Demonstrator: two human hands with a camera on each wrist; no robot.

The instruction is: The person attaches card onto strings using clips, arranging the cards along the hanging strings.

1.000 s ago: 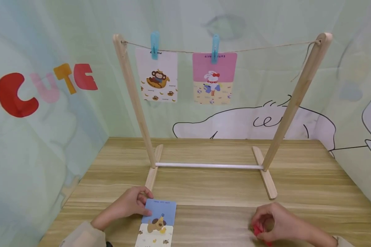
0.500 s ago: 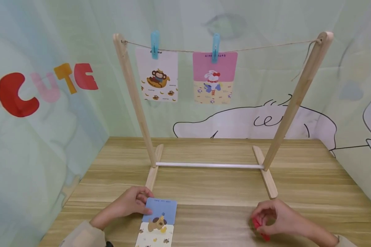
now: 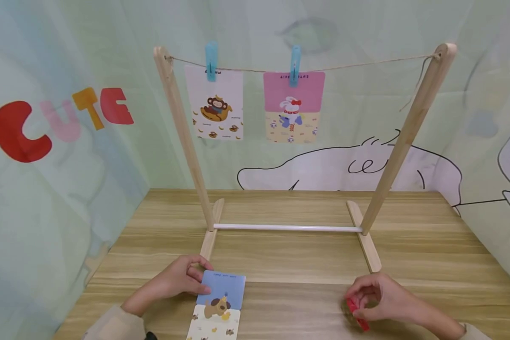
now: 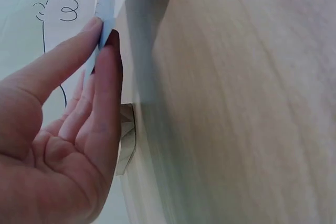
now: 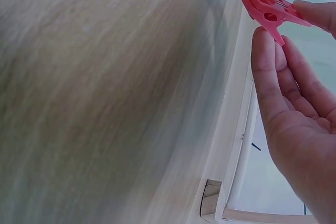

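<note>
My left hand (image 3: 180,278) pinches the upper left edge of a blue and cream card (image 3: 218,302) with a brown dog on it, at the front of the table. In the left wrist view the card (image 4: 106,3) shows nearly edge-on between thumb and fingers, close over the wood. My right hand (image 3: 380,300) holds a red clothespin (image 3: 357,314) at the front right. In the right wrist view thumb and fingertips grip the two handle ends of the clothespin (image 5: 270,13).
A wooden stand with a left post (image 3: 182,137) and right post (image 3: 408,137) carries a string (image 3: 365,64). From it hang a monkey card (image 3: 216,125) and a pink rabbit card (image 3: 293,99), under blue clothespins. A white rod (image 3: 286,227) joins the feet on the table (image 3: 289,264).
The dog card in my left hand has shifted slightly up and to the right. The red clothespin has turned a little in my right hand and shows more clearly.
</note>
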